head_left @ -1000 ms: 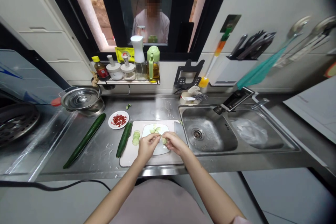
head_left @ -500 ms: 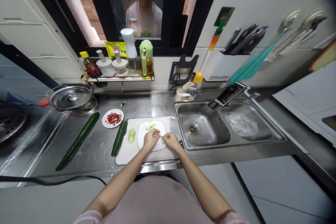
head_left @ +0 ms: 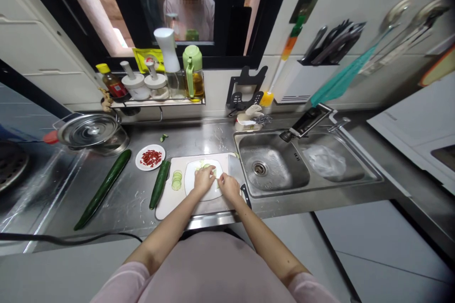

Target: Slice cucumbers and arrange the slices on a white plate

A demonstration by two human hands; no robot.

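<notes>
Over a white square plate [head_left: 191,177], my left hand [head_left: 204,181] is closed in a pinch, with a sliver of pale green cucumber slice at its fingertips. Close beside it, my right hand [head_left: 230,187] pinches a thin cucumber slice, mostly hidden by the fingers. A few more slices lie on the plate's far side, partly behind my left hand. The plate rests on a pale cutting board [head_left: 165,207]. Left of the plate is a short row of overlapping cucumber slices [head_left: 177,180]. A cut cucumber [head_left: 159,184] lies along the board's left edge. A black-handled knife [head_left: 246,196] is at the right, beside my right hand.
A whole cucumber [head_left: 103,190] and a small dish [head_left: 138,164] of red pieces are on the left counter. Behind them stands a lidded steel pot [head_left: 90,131]. A double sink [head_left: 273,161] is at the right. Seasoning bottles fill a rack [head_left: 142,103] under the window.
My hands have moved slightly apart and shifted over the plate, the left toward its far side. The knife handle has come into sight beside my right hand. The whole view has shifted somewhat.
</notes>
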